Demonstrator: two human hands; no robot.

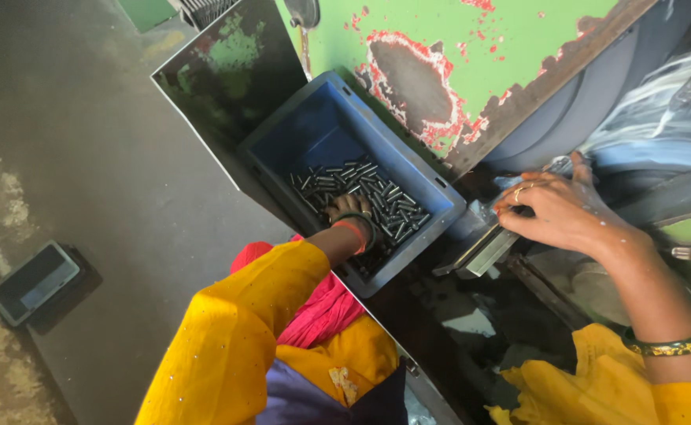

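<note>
Tray (33, 282), small and dark, lies on the floor at far left. Right of it, the left hand (351, 211) is sunk in the blue bin (432, 206), fingers curled into the pins (365, 189); whether it grips any I cannot tell. Pins lie jumbled, mostly beyond this nearer hand. Farther right, the right hand (554, 208) rests half-open, fingers bent, on a metal rail (483, 250) under the chipped green panel (456, 55).

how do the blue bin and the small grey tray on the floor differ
The blue bin is deep and holds many small metal pins, with the left hand reaching in; the grey tray is shallow, smaller and looks empty. The bin sits by the green machine; the tray lies on the floor. Both are rectangular.
</note>
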